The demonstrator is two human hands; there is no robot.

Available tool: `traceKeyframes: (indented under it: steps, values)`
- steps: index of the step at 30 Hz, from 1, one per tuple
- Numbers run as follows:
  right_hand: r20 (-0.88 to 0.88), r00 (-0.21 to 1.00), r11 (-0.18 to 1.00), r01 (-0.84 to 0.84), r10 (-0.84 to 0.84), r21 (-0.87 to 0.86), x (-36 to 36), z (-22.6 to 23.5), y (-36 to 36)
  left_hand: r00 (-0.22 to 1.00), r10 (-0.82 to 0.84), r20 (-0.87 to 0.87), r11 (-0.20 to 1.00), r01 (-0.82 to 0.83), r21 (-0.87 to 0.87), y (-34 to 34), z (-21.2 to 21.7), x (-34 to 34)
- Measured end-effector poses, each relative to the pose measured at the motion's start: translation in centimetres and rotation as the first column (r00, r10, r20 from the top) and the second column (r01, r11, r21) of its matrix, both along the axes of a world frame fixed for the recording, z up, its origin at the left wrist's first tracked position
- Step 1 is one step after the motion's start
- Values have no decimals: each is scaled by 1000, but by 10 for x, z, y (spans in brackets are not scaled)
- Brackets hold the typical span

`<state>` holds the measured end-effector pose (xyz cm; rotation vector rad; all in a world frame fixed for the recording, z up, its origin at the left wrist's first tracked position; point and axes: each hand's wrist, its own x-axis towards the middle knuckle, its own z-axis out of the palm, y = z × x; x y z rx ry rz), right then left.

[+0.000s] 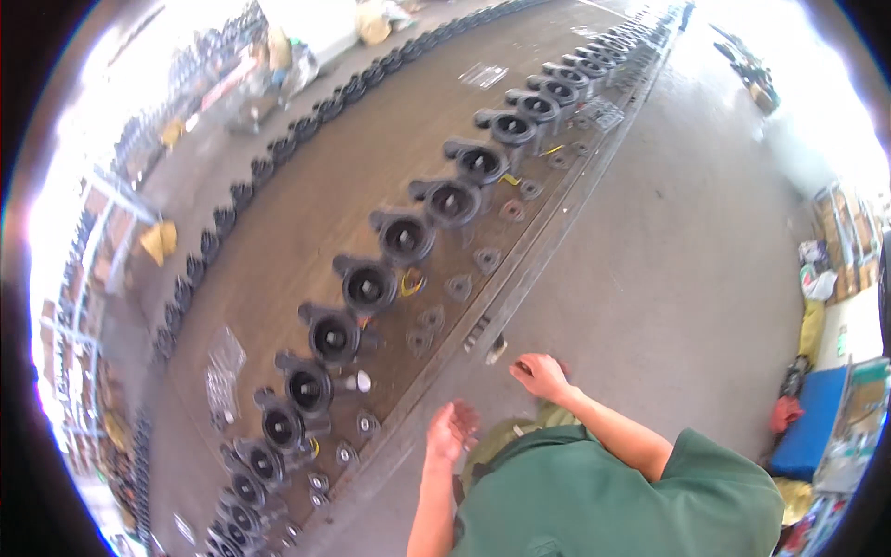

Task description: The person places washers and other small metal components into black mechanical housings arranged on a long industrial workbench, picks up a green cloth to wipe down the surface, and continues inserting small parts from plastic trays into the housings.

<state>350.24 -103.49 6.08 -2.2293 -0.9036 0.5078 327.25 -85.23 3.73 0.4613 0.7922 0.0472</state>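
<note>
My left hand [452,429] is held in front of my body, smeared by motion, so its grip cannot be read. My right hand [541,376] hangs in the air beside it with the fingers curled; a small dark patch shows between thumb and fingers, and what it is, if anything, I cannot make out. Neither hand touches the long low workbench [408,395]. Nearest to them on it are round flanged metal discs [368,424] and a row of black round motor-like housings [307,385], open side up, each with a side lug.
Yellow wire loops [411,282] lie by some housings. A metal edge rail [520,274] borders the bench. Plastic sheets [223,376] lie behind the row, and a second row of black parts [224,220] curves along the far side. A blue panel [810,422] and shelving [840,241] stand at right.
</note>
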Motion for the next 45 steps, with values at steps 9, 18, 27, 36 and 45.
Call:
traceKeyframes:
  steps: [9, 18, 27, 36, 45]
  values:
    - [1, 998, 998, -59, 59, 31, 157, 3, -120, 974, -219, -59, 964, 225, 139, -108, 9, 238]
    - [-110, 925, 927, 371, -363, 60, 305, -3, -225, 846, -528, -69, 796, 522, 307, -191, 36, 471]
    - [-86, 881, 883, 468, -465, 29, 472, -24, -252, 878, -457, -141, 777, 471, 417, -161, 4, 700]
    - [50, 953, 953, 301, -298, -48, 704, 4, -220, 949, -281, -144, 136, 187, 973, -122, 53, 935]
    - [417, 892, 977, -209, 172, 43, 967, 23, -66, 921, -67, -383, -455, 314, 834, -78, 9, 1081]
